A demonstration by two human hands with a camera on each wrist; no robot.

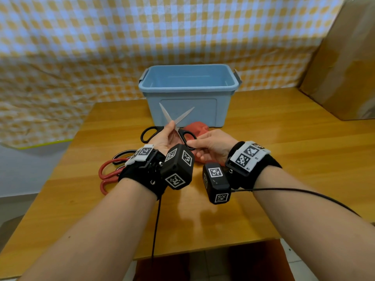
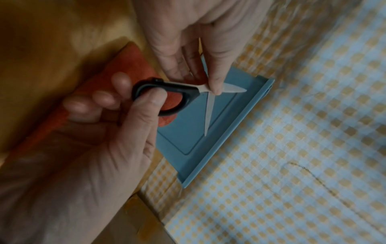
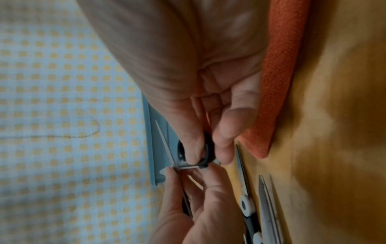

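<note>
- Black-handled scissors [image 1: 182,117] sit raised above the counter [image 1: 263,138], blades open, aimed away at the blue bin [image 1: 188,94]; left hand [image 1: 163,138] pinches the pivot.
- Left wrist: right hand [image 2: 117,140] grips a handle loop.
- Right wrist: same grip, handles nearest it.

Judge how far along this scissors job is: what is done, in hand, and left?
Done: seemingly nothing; no scissors show in the blue bin. In hand: the black-handled scissors, blades spread, the left hand pinching near the pivot, the right hand gripping a handle loop. Left, probably: the red-handled scissors and a black-and-white-handled pair lie on the table.
</note>
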